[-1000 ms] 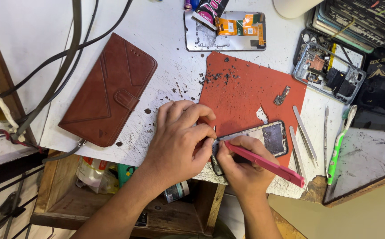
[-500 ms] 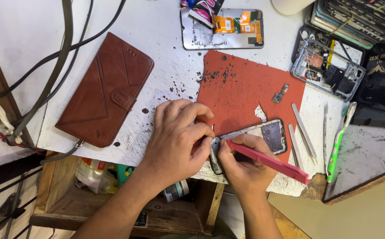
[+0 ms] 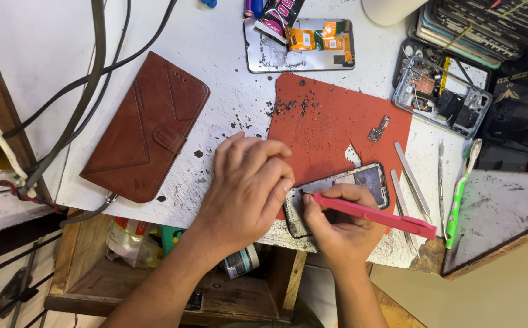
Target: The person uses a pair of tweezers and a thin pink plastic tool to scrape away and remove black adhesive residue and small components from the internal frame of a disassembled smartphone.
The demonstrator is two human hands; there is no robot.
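Observation:
An opened phone body (image 3: 361, 182) lies on a red mat (image 3: 331, 127) at the bench's near edge. My left hand (image 3: 246, 185) presses down on the phone's left end, fingers curled over it. A pink plastic pry tool (image 3: 376, 214) is gripped in my right hand (image 3: 337, 228), its tip resting on the phone's lower left part. The left end of the phone is hidden under my left fingers.
A brown leather flip case (image 3: 148, 127) lies left. A phone panel with orange flex parts (image 3: 300, 44) sits at the back, a stripped phone frame (image 3: 443, 97) at the right. Metal spudgers (image 3: 413, 179), a green toothbrush (image 3: 458, 197), a small circuit part (image 3: 378, 129) and cables (image 3: 94, 67) are nearby.
Both hands stay on the phone. The pink tool's tip has shifted slightly along the phone's lower left edge; the view has drifted a little.

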